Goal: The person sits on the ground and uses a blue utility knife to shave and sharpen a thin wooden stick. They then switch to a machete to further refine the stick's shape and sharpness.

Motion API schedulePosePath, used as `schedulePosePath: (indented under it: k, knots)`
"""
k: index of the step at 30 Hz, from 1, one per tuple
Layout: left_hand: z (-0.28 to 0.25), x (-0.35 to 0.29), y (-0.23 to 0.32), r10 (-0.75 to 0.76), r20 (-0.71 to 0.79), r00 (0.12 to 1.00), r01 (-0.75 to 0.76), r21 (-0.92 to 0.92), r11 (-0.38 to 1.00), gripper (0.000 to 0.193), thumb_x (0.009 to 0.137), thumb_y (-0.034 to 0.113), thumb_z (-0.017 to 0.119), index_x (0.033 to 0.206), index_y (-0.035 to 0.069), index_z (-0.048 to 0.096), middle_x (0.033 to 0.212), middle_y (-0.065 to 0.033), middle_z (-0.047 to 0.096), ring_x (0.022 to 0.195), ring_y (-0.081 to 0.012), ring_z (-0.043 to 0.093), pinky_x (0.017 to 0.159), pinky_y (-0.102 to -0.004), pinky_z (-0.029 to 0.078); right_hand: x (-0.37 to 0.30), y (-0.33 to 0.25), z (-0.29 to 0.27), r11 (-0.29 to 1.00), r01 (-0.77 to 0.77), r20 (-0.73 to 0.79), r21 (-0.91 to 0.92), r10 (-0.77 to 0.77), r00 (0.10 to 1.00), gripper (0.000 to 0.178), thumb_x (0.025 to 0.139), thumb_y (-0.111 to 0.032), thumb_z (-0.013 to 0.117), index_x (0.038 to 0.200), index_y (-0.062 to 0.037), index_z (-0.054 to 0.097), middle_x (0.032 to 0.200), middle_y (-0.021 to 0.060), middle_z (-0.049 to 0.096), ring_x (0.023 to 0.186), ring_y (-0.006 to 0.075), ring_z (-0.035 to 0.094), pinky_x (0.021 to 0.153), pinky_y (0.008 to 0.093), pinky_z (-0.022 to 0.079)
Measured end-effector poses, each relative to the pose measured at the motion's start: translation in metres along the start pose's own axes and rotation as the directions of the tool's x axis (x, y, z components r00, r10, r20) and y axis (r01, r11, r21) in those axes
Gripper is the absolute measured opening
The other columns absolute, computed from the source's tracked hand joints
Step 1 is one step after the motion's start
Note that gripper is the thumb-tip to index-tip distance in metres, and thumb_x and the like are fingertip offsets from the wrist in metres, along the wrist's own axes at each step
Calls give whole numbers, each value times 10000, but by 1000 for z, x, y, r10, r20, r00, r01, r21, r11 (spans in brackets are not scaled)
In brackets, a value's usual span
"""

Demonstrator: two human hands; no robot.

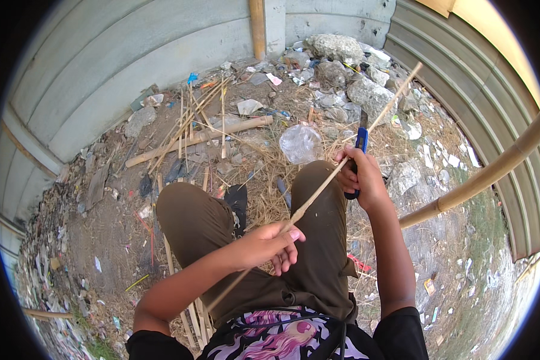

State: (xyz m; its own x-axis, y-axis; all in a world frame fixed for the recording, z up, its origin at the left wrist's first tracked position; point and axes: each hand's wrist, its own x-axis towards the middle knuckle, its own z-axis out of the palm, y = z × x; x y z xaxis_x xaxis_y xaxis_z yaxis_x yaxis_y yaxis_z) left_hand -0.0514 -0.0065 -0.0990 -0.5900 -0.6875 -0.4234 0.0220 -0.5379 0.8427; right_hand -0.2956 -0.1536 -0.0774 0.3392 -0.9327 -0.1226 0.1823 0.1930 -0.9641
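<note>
A thin, pale bamboo strip [318, 198] runs slantwise across my lap, from beside my left forearm up past my right hand. My left hand [270, 247] is closed loosely round its lower part, the thumb on top, above my lap. Over my right knee, my right hand [361, 178] grips a blue and black utility knife [362, 141] with its blade out, pointing away from me. The strip passes against the fingers of that same hand, close to the knife; the exact blade contact cannot be made out.
Several cut strips [224, 120] lie across a thick bamboo pole [201, 137] ahead on the left. A clear plastic bag [300, 144] sits beyond my knees. Rubble rocks [369, 96] stand by the wall. A long bamboo pole [480, 183] slants in from the right.
</note>
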Motion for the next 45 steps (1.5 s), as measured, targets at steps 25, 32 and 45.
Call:
schedulePosePath:
  k: [25,32,45]
  knots:
    - [22,50,-30,352,-347,869,-185,432,883,290,1113,303,462,984,43,480,631,4,455,494,-99,436,480,-275,377,-64,75,5,-65,110,127,-992,-437,891,287,998,-257,606,779,-81,548,575,160,625,508,377,635,497,485,500]
    - [24,36,-36,478,-360,801,-117,690,714,261,1091,231,486,1055,-28,496,661,-165,584,517,-285,561,538,-422,436,-63,83,17,-86,-45,7,-995,-525,851,348,1005,-248,554,705,-75,589,566,164,631,494,371,649,481,491,513]
    - [72,-32,-60,177,-366,914,65,560,826,221,1082,181,463,1096,-36,422,665,-272,558,612,-467,591,588,-507,424,-74,91,-1,137,-282,-311,-949,-536,785,407,1037,-247,487,745,-10,645,612,225,635,587,451,652,585,550,524]
